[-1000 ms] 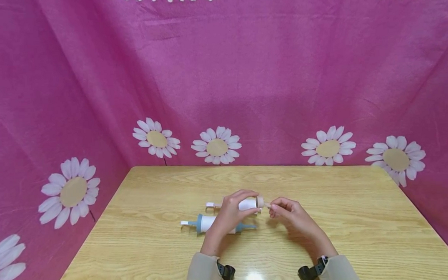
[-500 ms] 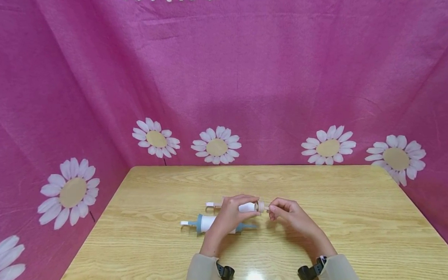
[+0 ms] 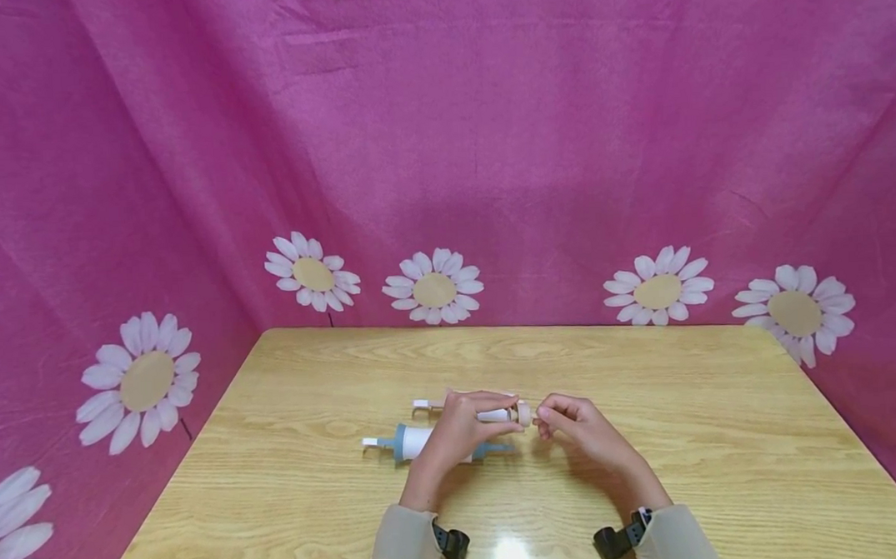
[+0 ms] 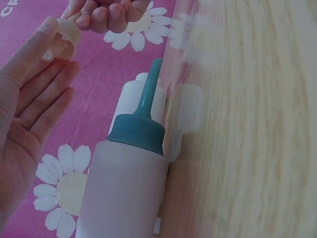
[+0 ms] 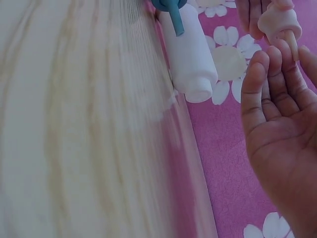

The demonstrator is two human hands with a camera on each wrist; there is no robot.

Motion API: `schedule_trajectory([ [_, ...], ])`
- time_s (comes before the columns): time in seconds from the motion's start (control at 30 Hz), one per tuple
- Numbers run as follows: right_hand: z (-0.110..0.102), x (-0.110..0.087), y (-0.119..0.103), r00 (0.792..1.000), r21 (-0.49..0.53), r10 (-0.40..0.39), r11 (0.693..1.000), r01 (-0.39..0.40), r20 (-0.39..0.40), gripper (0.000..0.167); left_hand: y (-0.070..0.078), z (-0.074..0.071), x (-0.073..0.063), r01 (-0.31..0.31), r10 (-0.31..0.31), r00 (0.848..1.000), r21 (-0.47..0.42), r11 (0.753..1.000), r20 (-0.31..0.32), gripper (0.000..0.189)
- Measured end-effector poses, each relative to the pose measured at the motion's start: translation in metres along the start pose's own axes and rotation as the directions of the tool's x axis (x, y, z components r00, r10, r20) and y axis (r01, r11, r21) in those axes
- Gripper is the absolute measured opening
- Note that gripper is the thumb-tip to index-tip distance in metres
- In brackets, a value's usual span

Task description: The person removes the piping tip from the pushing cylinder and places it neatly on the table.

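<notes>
My left hand [image 3: 462, 425] holds a small beige nozzle cap [image 3: 524, 414] by its rim, between thumb and fingers. My right hand [image 3: 590, 432] pinches the cap's thin spout [image 5: 292, 44] from the other side. In the left wrist view the cap's hollow end faces the camera, with a small clear piece [image 4: 48, 55] at its edge by the left fingers. Under the left hand lies a white squeeze bottle [image 5: 190, 54], its bare neck pointing right. Nearer the body lies a second squeeze bottle [image 3: 417, 441] with a teal nozzle cap [image 4: 136, 131]. The left forearm partly hides it.
Both bottles lie on their sides on a wood-grain table [image 3: 687, 427]. At their left ends, white-tipped spouts [image 3: 380, 442] stick out. A magenta cloth [image 3: 487, 144] with daisy prints hangs behind the table.
The cap has shifted slightly toward the body and turned a little, and the left fingers have closed in on its rim. The right hand has moved only slightly; the bottles have stayed put.
</notes>
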State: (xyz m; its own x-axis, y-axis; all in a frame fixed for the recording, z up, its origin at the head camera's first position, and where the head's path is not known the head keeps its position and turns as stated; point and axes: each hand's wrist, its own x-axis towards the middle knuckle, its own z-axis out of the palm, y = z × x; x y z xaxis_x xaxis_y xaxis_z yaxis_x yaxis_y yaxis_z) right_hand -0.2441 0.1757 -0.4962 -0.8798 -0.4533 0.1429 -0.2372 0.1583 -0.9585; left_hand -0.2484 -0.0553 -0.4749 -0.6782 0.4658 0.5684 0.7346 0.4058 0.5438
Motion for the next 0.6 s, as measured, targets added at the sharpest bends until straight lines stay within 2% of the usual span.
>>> schedule_trajectory([
  [0.2,0.005,0.003,-0.003,0.997,-0.018,0.036,0.999,-0.038,-0.069,0.034,-0.001,0.001,0.0,-0.008,0.008,0.999,0.012,1.0,-0.034,0.035],
  [0.43,0.013,0.005,-0.007,0.997,0.005,0.051,0.999,-0.051,-0.061,0.031,0.002,0.003,-0.002,0.024,-0.023,0.999,0.016,1.0,-0.041,0.036],
  [0.6,0.015,0.006,-0.006,0.994,0.028,0.072,0.997,-0.07,-0.087,0.031,0.003,0.005,-0.003,0.055,-0.055,0.998,0.01,0.998,-0.04,0.037],
])
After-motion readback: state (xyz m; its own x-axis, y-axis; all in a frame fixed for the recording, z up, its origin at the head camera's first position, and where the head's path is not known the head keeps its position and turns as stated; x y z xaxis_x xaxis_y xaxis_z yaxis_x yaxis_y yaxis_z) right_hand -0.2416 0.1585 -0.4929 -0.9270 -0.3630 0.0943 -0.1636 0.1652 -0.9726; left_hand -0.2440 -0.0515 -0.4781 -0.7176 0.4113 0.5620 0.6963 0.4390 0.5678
